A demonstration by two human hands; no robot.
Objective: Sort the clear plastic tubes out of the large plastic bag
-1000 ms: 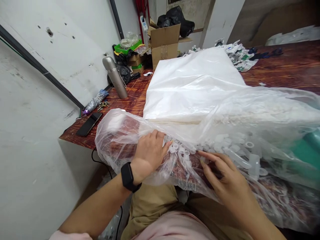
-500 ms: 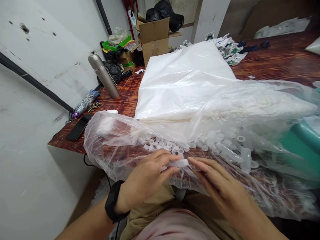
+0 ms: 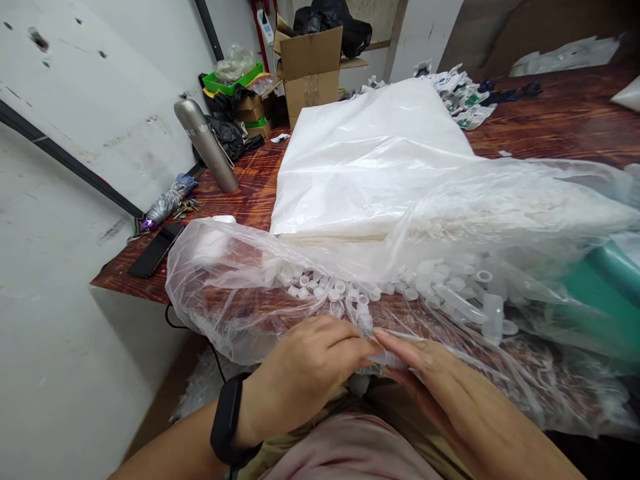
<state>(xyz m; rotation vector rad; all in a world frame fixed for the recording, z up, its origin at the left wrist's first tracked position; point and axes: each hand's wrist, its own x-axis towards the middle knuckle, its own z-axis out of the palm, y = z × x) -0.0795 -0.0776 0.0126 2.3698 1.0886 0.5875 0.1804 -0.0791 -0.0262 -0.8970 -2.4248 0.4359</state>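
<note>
A small translucent plastic tube (image 3: 389,359) sits low over the table's front edge, between my two hands. My right hand (image 3: 445,377) is closed around its right end, thumb below and fingers above. The closed fingertips of my left hand (image 3: 313,357) pinch at the tube's left end; they partly cover it, so I cannot see whether a cap is there. Just beyond lie many loose white ring-like caps (image 3: 340,287) in a clear plastic bag (image 3: 220,313). Larger translucent tubes (image 3: 493,317) lie among them on the right.
A large white plastic bag (image 3: 370,160) fills the table's middle. A steel flask (image 3: 207,147), phone (image 3: 156,250), keys and folded umbrella (image 3: 173,198) are on the left by the wall. A cardboard box (image 3: 313,73) stands behind. On the right is a teal container (image 3: 605,293).
My left hand has turned over and moved right and down, its fingers closing at the tube. The tube is now lower and farther right, against my right hand.
</note>
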